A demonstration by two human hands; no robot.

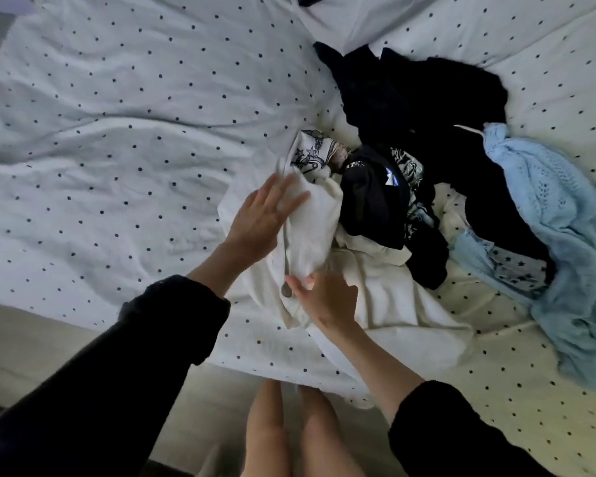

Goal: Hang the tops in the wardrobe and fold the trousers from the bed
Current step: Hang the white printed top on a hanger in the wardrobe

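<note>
Below, a bed (124,139) is spread with a soft, wrinkled white cover dotted in small dark spots. A cream-white garment (320,228) of smooth, thick fabric lies crumpled near the bed's edge, with a grey drawstring (285,270) running down it and a dark star print showing at its far end. Beside it to the right sits a heap of black clothes (420,108), one with a pale graphic print, and past that a fluffy light-blue knit (558,222) with an open lacy pattern.

The left hand (262,215), in a dark sleeve, reaches forward with fingers straight and spread, lying flat on the cream garment; its grip holds nothing. The right hand (327,297) is nearer the bed's edge, fingers loosely bent against the same fabric by the drawstring's end; whether its grip has pinched the cloth cannot be told. Bare legs (289,432) stand at the bedside.
</note>
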